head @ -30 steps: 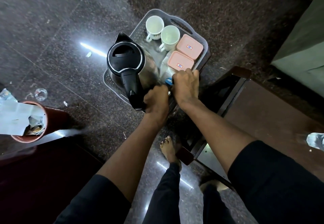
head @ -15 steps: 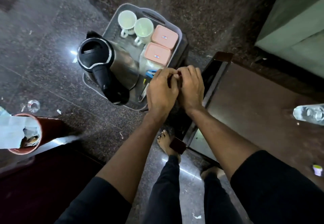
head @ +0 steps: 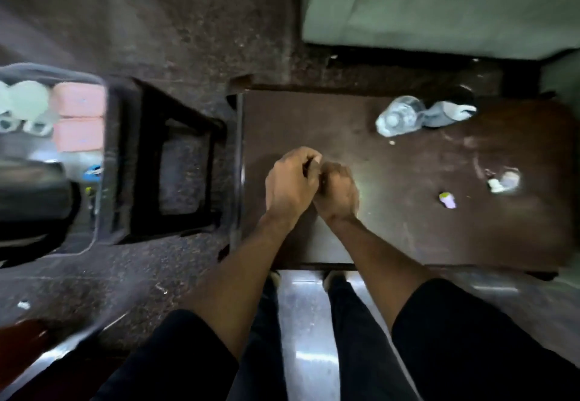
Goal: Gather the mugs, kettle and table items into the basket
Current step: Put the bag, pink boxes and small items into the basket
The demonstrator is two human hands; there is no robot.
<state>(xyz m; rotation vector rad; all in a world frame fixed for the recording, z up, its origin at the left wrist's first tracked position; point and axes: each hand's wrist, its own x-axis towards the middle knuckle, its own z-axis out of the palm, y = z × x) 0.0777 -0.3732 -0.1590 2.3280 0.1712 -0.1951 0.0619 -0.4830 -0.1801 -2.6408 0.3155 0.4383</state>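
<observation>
Two hands meet over the near left part of the dark brown tabletop (head: 392, 212), the left hand (head: 290, 185) and right hand (head: 337, 195) touching, fingers curled in; whether they hold anything I cannot tell. The basket (head: 94, 82) sits well apart to their left on the speckled floor (head: 188, 23), beyond a dark stool (head: 169, 162), blurred. In it are pale mugs (head: 26, 100), two pink boxes (head: 78, 118) and the black kettle (head: 31, 199). On the tabletop, far right of the hands, lie a clear plastic bottle (head: 398, 118), a small white item (head: 502, 181) and a small purple-and-green item (head: 448, 200). A pale green surface (head: 439, 5) stands beyond the tabletop.
</observation>
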